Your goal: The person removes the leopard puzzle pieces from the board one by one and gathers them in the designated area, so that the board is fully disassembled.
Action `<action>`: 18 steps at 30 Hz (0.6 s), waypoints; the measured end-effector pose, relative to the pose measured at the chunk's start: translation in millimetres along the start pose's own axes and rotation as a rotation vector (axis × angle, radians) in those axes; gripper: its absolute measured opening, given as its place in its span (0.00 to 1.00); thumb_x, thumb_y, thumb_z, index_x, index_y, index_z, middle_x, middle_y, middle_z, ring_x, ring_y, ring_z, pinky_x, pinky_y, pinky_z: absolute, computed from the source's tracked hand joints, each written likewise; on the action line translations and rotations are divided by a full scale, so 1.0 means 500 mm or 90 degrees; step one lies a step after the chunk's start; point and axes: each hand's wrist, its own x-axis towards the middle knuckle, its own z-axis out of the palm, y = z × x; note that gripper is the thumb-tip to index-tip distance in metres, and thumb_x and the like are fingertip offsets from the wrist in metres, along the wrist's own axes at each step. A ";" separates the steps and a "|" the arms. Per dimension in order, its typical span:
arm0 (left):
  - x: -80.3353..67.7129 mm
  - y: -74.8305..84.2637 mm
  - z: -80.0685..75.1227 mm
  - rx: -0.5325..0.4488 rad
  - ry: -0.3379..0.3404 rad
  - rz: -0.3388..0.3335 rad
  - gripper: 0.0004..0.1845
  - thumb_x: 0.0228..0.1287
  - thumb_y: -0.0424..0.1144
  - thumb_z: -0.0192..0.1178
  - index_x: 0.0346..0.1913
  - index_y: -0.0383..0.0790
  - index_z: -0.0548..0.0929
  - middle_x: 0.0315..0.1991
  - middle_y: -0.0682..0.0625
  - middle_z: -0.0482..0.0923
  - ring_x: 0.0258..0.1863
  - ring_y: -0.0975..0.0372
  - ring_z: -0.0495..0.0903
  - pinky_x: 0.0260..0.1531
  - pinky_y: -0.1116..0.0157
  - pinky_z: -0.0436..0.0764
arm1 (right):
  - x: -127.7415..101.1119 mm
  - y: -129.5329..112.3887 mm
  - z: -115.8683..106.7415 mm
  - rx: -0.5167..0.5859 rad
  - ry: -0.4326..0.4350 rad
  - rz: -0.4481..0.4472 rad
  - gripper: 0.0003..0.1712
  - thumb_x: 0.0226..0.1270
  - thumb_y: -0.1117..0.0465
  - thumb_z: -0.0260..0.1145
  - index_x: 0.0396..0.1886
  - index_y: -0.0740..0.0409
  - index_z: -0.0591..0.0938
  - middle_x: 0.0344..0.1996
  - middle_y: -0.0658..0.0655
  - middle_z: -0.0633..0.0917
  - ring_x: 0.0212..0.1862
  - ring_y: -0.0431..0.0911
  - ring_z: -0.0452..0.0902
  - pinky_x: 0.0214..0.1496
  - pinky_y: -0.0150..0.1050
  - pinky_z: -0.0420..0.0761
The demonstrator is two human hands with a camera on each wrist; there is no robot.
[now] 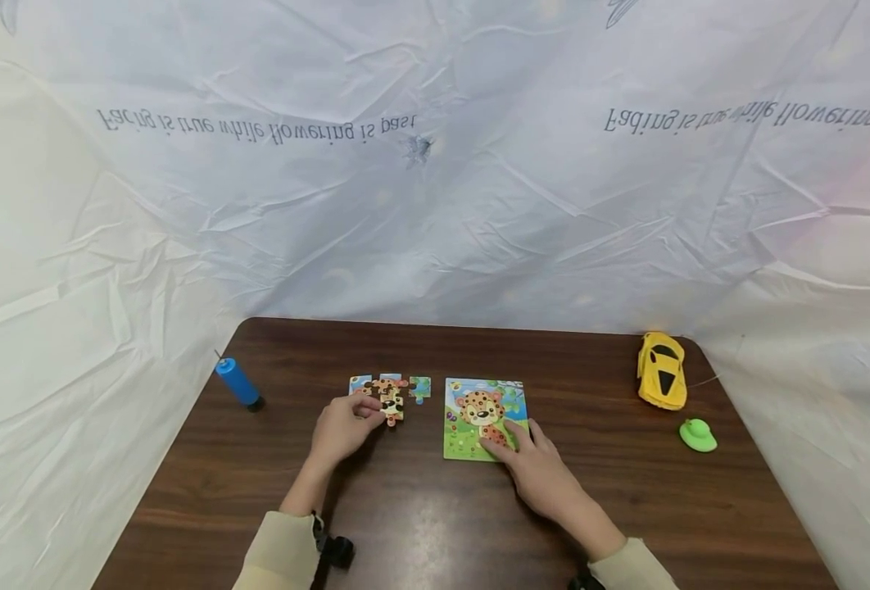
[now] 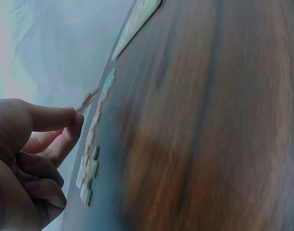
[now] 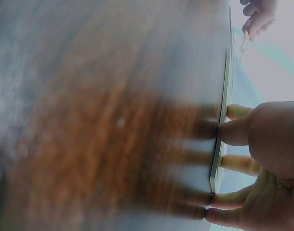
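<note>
My left hand (image 1: pixel 344 428) pinches a jigsaw puzzle piece (image 1: pixel 391 409) between thumb and index finger. In the left wrist view the pinched piece (image 2: pixel 87 99) is raised off the table, tilted. Other puzzle pieces (image 1: pixel 362 383) lie flat just beyond that hand, partly covered by it and by the held piece; a blue and green piece (image 1: pixel 420 387) is at their right. To the right lies a puzzle board (image 1: pixel 464 442) with a spotted cartoon leopard. My right hand (image 1: pixel 541 475) rests on its lower right part with spread fingers; some fingertips touch the table beside its edge in the right wrist view.
A blue cylinder (image 1: pixel 237 382) with a black end is near the table's left edge. A yellow toy car (image 1: pixel 661 373) and a small green hat-shaped thing (image 1: pixel 697 435) are at the right. Behind the dark wooden table (image 1: pixel 420 524) hangs a pale printed sheet (image 1: pixel 479 205).
</note>
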 end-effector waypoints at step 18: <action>-0.002 -0.026 0.002 0.085 -0.010 -0.009 0.03 0.66 0.42 0.72 0.40 0.51 0.91 0.31 0.59 0.84 0.24 0.63 0.78 0.22 0.59 0.73 | 0.001 0.002 0.002 -0.010 0.016 -0.010 0.30 0.75 0.73 0.61 0.70 0.42 0.81 0.68 0.69 0.72 0.67 0.80 0.64 0.55 0.71 0.76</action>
